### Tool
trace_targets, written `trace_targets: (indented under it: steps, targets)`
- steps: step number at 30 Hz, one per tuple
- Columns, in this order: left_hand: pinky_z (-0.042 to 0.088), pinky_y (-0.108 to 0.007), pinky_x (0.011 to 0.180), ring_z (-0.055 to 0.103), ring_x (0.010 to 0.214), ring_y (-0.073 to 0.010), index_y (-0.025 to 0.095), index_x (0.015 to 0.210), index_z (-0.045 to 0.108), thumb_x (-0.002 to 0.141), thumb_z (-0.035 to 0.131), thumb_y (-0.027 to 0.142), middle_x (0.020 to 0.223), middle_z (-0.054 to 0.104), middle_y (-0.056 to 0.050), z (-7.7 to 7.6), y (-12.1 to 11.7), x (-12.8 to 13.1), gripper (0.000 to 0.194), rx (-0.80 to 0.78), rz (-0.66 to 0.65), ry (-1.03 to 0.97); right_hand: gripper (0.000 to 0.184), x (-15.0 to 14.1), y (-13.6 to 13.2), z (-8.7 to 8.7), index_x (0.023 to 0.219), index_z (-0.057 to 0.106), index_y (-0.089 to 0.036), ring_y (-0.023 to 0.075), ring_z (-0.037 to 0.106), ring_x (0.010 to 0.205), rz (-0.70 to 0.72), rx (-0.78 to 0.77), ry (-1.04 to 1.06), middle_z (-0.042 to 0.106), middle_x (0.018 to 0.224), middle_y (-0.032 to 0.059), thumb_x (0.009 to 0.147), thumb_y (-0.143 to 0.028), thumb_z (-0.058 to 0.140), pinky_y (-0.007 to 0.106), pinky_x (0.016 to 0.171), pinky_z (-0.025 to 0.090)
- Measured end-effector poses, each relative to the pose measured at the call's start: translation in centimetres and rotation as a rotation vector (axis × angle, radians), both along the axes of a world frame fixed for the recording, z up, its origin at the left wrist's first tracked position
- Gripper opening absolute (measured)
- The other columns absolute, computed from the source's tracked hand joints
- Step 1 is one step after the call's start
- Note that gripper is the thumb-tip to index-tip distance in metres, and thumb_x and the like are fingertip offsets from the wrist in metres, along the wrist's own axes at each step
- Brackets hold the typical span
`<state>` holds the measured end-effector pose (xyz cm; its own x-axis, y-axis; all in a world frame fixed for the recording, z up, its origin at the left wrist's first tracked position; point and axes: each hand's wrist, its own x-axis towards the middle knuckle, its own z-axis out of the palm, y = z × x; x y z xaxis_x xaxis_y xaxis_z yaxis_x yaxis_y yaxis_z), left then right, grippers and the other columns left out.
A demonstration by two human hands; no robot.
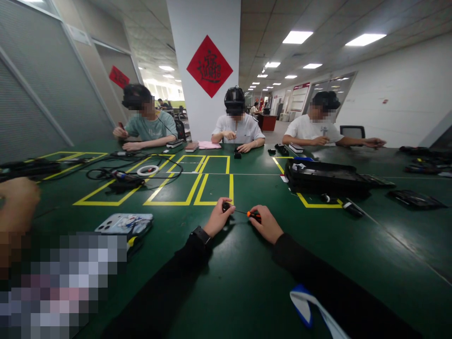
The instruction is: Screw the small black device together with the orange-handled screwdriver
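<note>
Over the near middle of the green table [226, 263], my right hand [265, 223] grips a screwdriver [253, 215] by its orange and black handle. The thin shaft points left toward my left hand [219, 217]. Between that hand's closed fingers is a small black part [226, 206], too small to make out, and the screwdriver's tip meets it or lies very near. A dark watch [201, 234] sits on my left wrist.
Left lie a phone in a pale case [123, 223], a white ring [147, 170] and black cables [102, 174]. A black tray [325, 176] stands at right; a blue-white strap [302, 301] lies by my right forearm. Three people sit opposite; another person's arm [16, 207] enters at left.
</note>
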<state>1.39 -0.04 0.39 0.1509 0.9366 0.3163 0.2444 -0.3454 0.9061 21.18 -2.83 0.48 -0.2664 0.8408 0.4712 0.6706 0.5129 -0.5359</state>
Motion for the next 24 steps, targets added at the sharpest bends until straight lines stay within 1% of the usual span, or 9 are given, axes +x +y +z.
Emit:
trace_targets:
  steps: [3,6,10,14,17,21,24]
  targets:
    - [0.04,-0.028,0.075,0.054,0.073,-0.0122,0.018,0.103,0.045,0.077,0.049,0.034,0.078,0.055,0.0,0.08,-0.04,0.03,0.03,-0.002,0.0,-0.01,0.016,0.02,0.16,-0.09,0.091,0.055,-0.017,0.0177,0.046,0.089,-0.026,-0.008,-0.031,0.055,0.089,0.0056,0.083,-0.024,0.043,0.032,0.081,0.037]
    - [0.04,-0.028,0.077,0.054,0.074,-0.0124,0.019,0.103,0.045,0.077,0.049,0.033,0.078,0.055,0.001,0.22,-0.11,0.05,0.03,-0.015,0.007,-0.008,0.02,0.06,0.26,-0.13,0.086,0.057,-0.017,0.0171,0.046,0.088,-0.015,0.002,-0.056,0.055,0.086,0.0055,0.086,-0.021,0.037,0.032,0.081,0.036]
    - [0.041,-0.028,0.076,0.055,0.074,-0.0125,0.018,0.104,0.045,0.077,0.05,0.035,0.079,0.055,0.0,0.22,-0.14,0.04,0.031,-0.017,0.013,-0.02,0.011,0.1,0.17,-0.15,0.087,0.054,-0.018,0.017,0.047,0.085,0.006,0.011,-0.035,0.054,0.087,0.0048,0.08,-0.019,0.046,0.031,0.078,0.038]
    - [0.04,-0.027,0.075,0.054,0.074,-0.0117,0.019,0.103,0.045,0.077,0.05,0.036,0.079,0.055,0.001,-0.02,0.0,-0.05,0.032,0.008,-0.001,-0.014,0.012,0.05,0.07,-0.27,0.088,0.052,-0.018,0.0162,0.048,0.082,0.012,-0.014,-0.002,0.055,0.087,0.004,0.076,-0.018,0.051,0.03,0.075,0.04]
    - [0.04,-0.026,0.076,0.053,0.075,-0.0115,0.019,0.103,0.044,0.077,0.05,0.036,0.08,0.055,0.001,-0.16,0.11,-0.11,0.032,0.016,-0.002,-0.006,0.015,0.04,0.17,-0.36,0.091,0.054,-0.017,0.0166,0.048,0.085,0.011,-0.021,0.001,0.055,0.088,0.0046,0.077,-0.018,0.05,0.031,0.077,0.039]
    - [0.04,-0.026,0.076,0.053,0.074,-0.0114,0.019,0.103,0.044,0.077,0.05,0.036,0.08,0.055,0.001,-0.23,0.17,-0.13,0.031,0.014,-0.01,-0.013,0.017,0.12,0.37,-0.35,0.089,0.057,-0.017,0.0166,0.049,0.085,0.024,-0.036,-0.007,0.056,0.087,0.0048,0.08,-0.016,0.042,0.032,0.079,0.039]
    - [0.04,-0.026,0.075,0.053,0.073,-0.0114,0.019,0.102,0.045,0.077,0.05,0.035,0.079,0.055,0.001,-0.26,0.21,-0.14,0.03,0.016,0.001,-0.025,0.017,0.19,0.34,-0.24,0.09,0.057,-0.017,0.0162,0.05,0.085,0.049,-0.025,0.014,0.056,0.088,0.0045,0.079,-0.014,0.044,0.031,0.079,0.039]
